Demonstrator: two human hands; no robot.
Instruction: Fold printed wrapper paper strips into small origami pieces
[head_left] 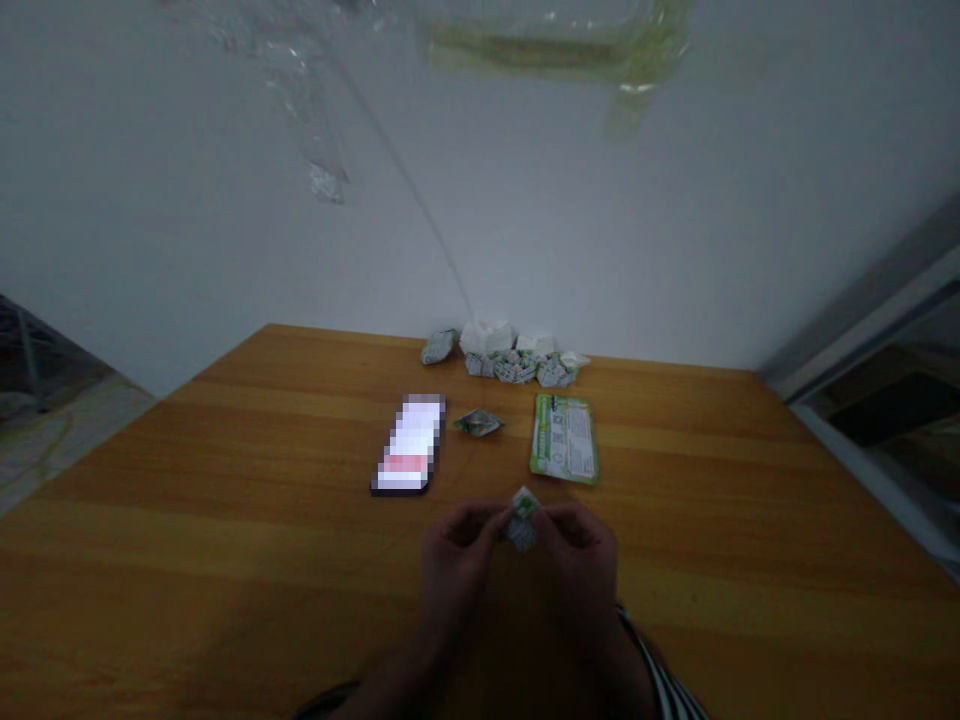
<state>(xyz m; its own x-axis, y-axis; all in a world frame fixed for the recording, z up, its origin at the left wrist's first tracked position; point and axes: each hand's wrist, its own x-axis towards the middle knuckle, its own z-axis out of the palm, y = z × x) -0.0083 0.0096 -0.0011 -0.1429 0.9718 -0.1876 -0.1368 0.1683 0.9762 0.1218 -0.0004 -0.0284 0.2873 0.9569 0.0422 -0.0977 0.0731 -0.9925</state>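
A small folded wrapper (523, 530), white with green and grey print, is held up over the near part of the table. My left hand (459, 555) pinches its left side and my right hand (577, 550) its right side, thumbs close together. Beyond them a green and white flat packet (565, 440) with printed text lies slightly right. A small folded diamond-shaped piece (479, 423), green and silvery, rests straight ahead. To its left is a phone (411, 440) with a lit, pixelated screen.
Along the table's back edge sit several crumpled printed wrappers (515, 366), a crumpled white tissue (487, 337) and a separate printed wrapper (439, 347). The wooden table (225, 480) meets a pale wall (570, 230) with clear plastic and yellowish tape (525, 48) on it.
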